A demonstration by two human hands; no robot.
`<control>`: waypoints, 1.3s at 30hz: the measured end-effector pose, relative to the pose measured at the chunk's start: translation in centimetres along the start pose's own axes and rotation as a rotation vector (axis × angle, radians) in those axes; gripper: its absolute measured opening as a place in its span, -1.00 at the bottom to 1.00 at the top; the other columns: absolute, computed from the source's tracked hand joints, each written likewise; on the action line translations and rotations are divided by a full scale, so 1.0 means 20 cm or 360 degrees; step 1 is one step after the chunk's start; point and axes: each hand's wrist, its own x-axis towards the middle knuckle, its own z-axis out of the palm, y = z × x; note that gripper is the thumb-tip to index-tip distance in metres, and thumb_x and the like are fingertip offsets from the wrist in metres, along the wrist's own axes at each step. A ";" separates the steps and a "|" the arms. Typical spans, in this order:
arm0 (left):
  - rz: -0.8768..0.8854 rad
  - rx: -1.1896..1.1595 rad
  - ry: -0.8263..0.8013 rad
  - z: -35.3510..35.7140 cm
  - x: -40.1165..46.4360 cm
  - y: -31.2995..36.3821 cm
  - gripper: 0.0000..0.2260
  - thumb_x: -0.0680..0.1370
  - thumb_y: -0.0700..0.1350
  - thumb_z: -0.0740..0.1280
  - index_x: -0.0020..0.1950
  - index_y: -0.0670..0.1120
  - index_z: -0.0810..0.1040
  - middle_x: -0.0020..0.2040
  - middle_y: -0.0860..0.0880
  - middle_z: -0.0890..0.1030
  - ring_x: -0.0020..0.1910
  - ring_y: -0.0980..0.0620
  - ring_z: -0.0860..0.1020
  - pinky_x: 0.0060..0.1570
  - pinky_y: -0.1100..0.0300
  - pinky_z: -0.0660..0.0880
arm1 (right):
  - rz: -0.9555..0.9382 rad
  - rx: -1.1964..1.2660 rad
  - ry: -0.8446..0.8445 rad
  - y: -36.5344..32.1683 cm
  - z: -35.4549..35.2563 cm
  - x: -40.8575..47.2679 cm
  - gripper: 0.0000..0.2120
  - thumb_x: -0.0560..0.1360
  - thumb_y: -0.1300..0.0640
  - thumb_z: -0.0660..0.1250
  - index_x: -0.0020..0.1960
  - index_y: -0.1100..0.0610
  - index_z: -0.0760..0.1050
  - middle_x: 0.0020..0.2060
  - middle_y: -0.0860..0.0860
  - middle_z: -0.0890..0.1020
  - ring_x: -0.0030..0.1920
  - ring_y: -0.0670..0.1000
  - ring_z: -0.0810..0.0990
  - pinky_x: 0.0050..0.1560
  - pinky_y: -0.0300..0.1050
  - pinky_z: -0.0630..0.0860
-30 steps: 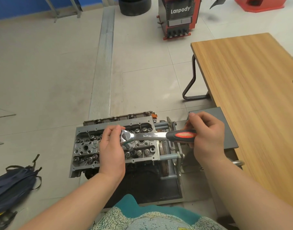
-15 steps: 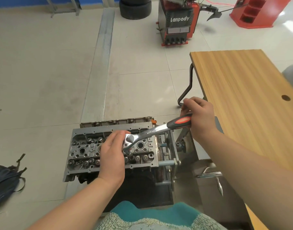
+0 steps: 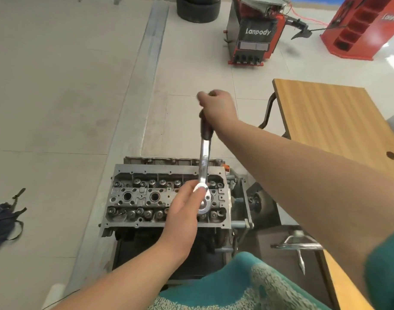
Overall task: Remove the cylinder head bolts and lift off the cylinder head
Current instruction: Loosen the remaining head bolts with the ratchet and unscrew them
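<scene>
Left hand (image 3: 182, 211): fingers (image 3: 197, 193) pressed on the ratchet head (image 3: 204, 199), hiding the socket and bolt beneath.
Right hand (image 3: 217, 106): clamped round the dark grip of the ratchet wrench (image 3: 204, 157); fingertips blurred.
Wrench: flat polished steel shank, pointing away from the person.
Cylinder head (image 3: 167, 195): grey cast metal, rectangular, with round bores and valve springs; on the engine stand (image 3: 243, 209), its right part covered by the left hand.
Desk (image 3: 332, 121): wood grain, cut off at right.
Backpack (image 3: 4, 222): dark, cropped at the left edge.

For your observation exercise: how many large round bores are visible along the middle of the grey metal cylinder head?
2: left bore and one right of it on the grey metal cylinder head. The left hand may hide more.
</scene>
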 end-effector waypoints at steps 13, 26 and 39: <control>0.0271 0.0632 -0.0386 -0.23 0.05 -0.02 -0.55 0.48 0.07 0.54 0.24 0.52 0.54 0.22 0.32 0.68 0.24 0.32 0.61 0.25 0.18 0.53 | -0.0276 -0.1094 -0.0224 0.04 -0.04 -0.23 -0.29 0.47 0.06 0.35 0.58 -0.11 0.23 0.46 0.08 0.39 0.39 0.21 0.43 0.24 0.11 0.53; 0.0367 0.0656 -0.0183 -0.19 0.04 -0.02 -0.55 0.56 -0.12 0.54 0.10 0.50 0.65 0.05 0.25 0.75 0.07 0.25 0.69 -0.02 0.24 0.62 | 0.0062 -0.1039 -0.1004 0.24 -0.30 -0.86 -0.33 0.44 -0.59 0.18 -0.13 0.00 0.62 -0.38 -0.02 0.66 -0.44 -0.08 0.55 -0.36 -0.14 0.48; 0.0398 0.0414 -0.0182 -0.17 0.05 -0.08 -0.63 0.52 -0.31 0.54 0.07 0.20 0.75 0.08 0.03 0.77 0.11 0.10 0.72 0.04 0.33 0.62 | 0.0272 0.0258 -0.1176 0.27 -0.44 -0.94 -0.60 0.47 -0.34 0.47 -0.12 0.01 0.67 -0.36 0.10 0.56 -0.51 0.04 0.41 -0.51 -0.16 0.34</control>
